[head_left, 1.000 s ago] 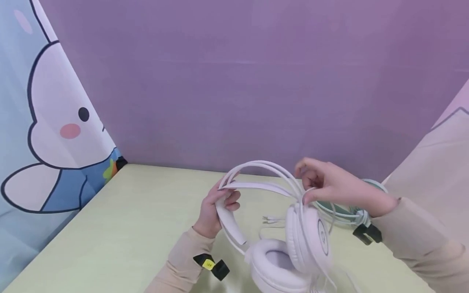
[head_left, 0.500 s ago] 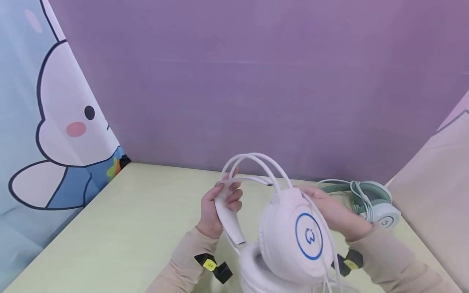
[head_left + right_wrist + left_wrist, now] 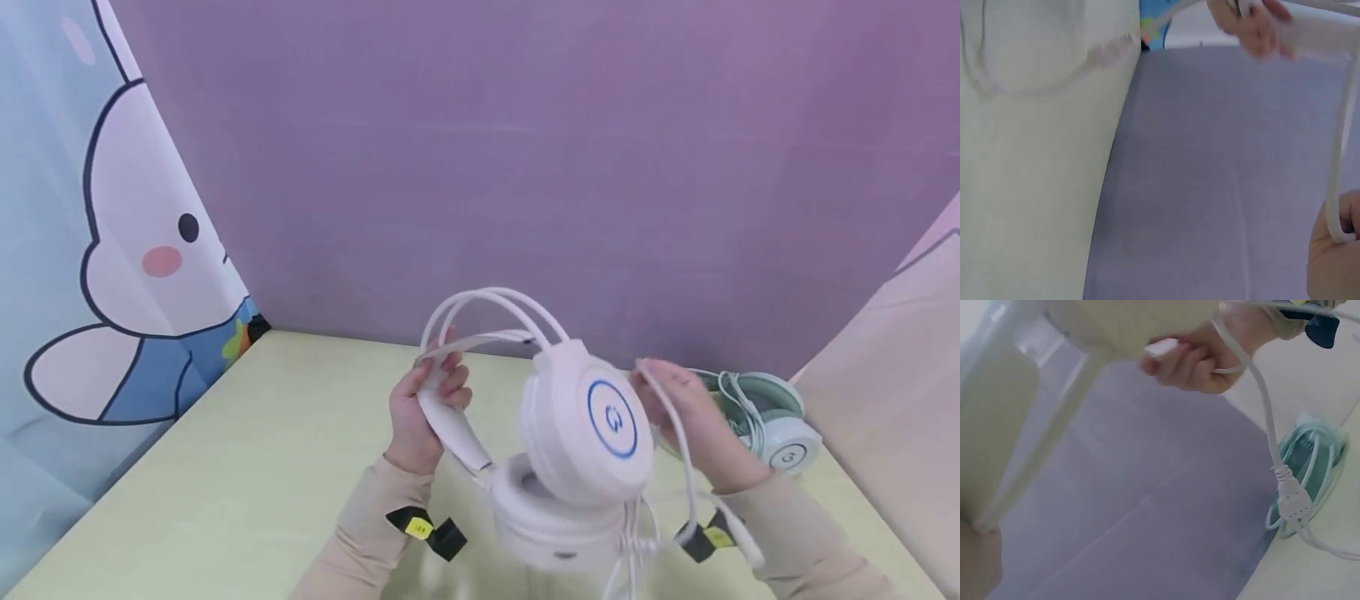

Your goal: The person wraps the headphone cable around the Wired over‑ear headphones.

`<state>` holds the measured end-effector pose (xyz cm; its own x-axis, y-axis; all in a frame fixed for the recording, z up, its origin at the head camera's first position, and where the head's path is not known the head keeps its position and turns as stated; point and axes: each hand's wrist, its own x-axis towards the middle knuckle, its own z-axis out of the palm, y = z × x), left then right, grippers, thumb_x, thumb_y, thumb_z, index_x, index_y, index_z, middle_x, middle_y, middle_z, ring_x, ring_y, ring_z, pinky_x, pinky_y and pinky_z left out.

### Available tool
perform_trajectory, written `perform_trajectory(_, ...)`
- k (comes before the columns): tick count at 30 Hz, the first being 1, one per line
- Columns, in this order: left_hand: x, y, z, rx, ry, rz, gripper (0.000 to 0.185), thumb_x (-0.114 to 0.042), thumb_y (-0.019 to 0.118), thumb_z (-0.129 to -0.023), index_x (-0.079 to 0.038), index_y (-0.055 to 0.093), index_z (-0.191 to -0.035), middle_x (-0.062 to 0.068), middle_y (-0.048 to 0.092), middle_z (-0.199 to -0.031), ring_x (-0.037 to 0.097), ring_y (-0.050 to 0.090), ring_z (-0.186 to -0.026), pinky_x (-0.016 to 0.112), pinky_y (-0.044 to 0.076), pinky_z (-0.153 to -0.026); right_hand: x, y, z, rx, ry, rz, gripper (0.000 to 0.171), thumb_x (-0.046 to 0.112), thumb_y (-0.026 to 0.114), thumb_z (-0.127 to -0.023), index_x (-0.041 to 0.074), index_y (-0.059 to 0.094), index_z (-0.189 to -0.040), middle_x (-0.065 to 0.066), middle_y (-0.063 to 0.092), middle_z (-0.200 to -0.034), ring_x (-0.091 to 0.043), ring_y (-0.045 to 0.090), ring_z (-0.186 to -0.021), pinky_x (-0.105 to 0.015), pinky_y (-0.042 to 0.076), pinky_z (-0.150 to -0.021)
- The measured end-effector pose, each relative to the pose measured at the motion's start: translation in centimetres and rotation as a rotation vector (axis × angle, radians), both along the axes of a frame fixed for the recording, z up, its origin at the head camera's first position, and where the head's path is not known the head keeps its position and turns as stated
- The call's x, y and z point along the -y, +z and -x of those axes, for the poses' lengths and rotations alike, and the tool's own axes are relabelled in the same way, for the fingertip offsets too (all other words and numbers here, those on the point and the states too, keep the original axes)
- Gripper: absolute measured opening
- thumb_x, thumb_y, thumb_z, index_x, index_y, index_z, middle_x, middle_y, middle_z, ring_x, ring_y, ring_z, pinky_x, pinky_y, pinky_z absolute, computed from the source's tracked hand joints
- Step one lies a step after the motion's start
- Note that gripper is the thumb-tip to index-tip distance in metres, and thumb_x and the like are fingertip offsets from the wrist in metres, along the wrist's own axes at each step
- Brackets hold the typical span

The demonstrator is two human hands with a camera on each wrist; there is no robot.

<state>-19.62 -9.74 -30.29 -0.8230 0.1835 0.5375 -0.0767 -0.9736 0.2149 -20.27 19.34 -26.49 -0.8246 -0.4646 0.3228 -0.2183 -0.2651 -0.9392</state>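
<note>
White over-ear headphones [image 3: 585, 425] hang above the table, one ear cup's blue-ringed logo facing the head camera. My left hand [image 3: 416, 417] grips them by the padded headband [image 3: 453, 429], fingers curled round it. Beside the facing cup, my right hand [image 3: 693, 417] holds their white cable [image 3: 682, 433]. Seen from the left wrist, the right hand's fingers [image 3: 1188, 365] are curled, with a small white piece [image 3: 1162, 347] sticking out of the fist. Below that hand dangles a white cable splitter [image 3: 1293, 499]. More cable hangs under the cups, partly blurred.
Mint-green headphones [image 3: 787, 442] with a bundled cord lie on the table at the right, partly behind the right forearm. A pale yellow-green tabletop [image 3: 225, 467] runs back to a purple wall [image 3: 480, 167]. Cartoon-printed cloth [image 3: 135, 250] hangs on the left.
The headphones have turned so the logo cup faces the camera, and have risen and shifted left. My right hand has moved from above the cup to its right side, drawing the cable outward.
</note>
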Motion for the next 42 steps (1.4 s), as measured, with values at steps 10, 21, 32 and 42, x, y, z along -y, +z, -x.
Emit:
perform_trajectory(10, 1.6, 0.5, 0.8, 0.283, 0.342, 0.084, 0.041, -0.007, 0.020, -0.100, -0.007, 0.057, -0.116, 0.000, 0.038, -0.081, 0.007, 0.025, -0.056, 0.013, 0.029, -0.044, -6.4, -1.6, 3.7, 0.222, 0.173, 0.706, 0.055, 0.023, 0.018, -0.105, -0.008, 0.058, -0.083, 0.001, 0.012, -0.062, -0.010, 0.006, -0.050, -0.018, 0.001, -0.048)
perform_trajectory(21, 2.4, -0.1, 1.1, 0.274, 0.645, 0.262, 0.038, 0.004, 0.031, -0.095, -0.011, 0.064, -0.106, -0.001, 0.044, -0.075, 0.006, 0.032, -0.054, 0.011, 0.030, -0.043, -9.9, -0.2, 5.6, -0.049, 0.432, 0.805, 0.035, 0.008, 0.032, -0.102, -0.016, 0.055, -0.092, -0.006, 0.030, -0.074, -0.016, 0.022, -0.066, -0.023, 0.012, -0.062)
perform_trajectory(32, 3.6, 0.5, 1.3, 0.388, 0.730, 0.474, 0.029, 0.003, 0.037, -0.096, -0.013, 0.062, -0.097, -0.002, 0.037, -0.068, 0.005, 0.032, -0.051, 0.011, 0.030, -0.042, -9.8, 2.9, 3.4, -0.481, -0.210, 0.293, 0.023, -0.020, 0.046, -0.087, -0.014, 0.068, -0.086, -0.010, 0.060, -0.085, -0.016, 0.048, -0.082, -0.018, 0.042, -0.070)
perform_trajectory(42, 4.0, 1.4, 0.8, 0.473, 0.750, 0.299, 0.026, 0.002, 0.039, -0.096, -0.010, 0.061, -0.101, -0.002, 0.036, -0.068, 0.005, 0.030, -0.048, 0.011, 0.029, -0.040, -12.2, -0.7, 3.0, -0.298, -0.791, -0.787, 0.040, 0.029, 0.048, -0.099, 0.006, 0.055, -0.066, 0.005, 0.042, -0.061, -0.008, 0.037, -0.062, -0.024, 0.031, -0.059)
